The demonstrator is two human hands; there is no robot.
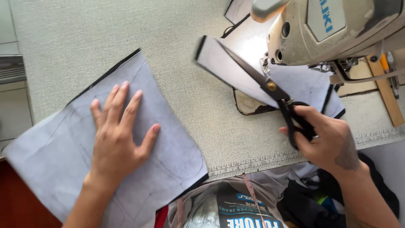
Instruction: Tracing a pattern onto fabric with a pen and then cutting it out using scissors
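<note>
The left hand (116,141) is lying flat on a big grey sheet (63,156) of fabric. Its fingers (120,99) are spread out wide and are pressing the sheet down on the counter (84,33). The sheet is showing a thin black edge and some faint curved lines drawn on it. Its near corners are hanging over the front edge of the counter.

The right hand (327,141) is holding black scissors (270,86). Its fingers are curled through the black handle loops. The long blades are lying nearly together and pointing up and to the left. They are lying across a smaller grey piece (236,71), which looks to be lifting off the counter at its left end. This piece is sitting just in front of the sewing machine (333,29), well apart from the big sheet.

What could go wrong? The small piece is loose, with no hand holding it, so it could slide or fold while the blades are moving, and the cut could go crooked. The blade tips are also close to the machine, so they could bump it. The big sheet could slip off the edge if the left hand lets go.
</note>
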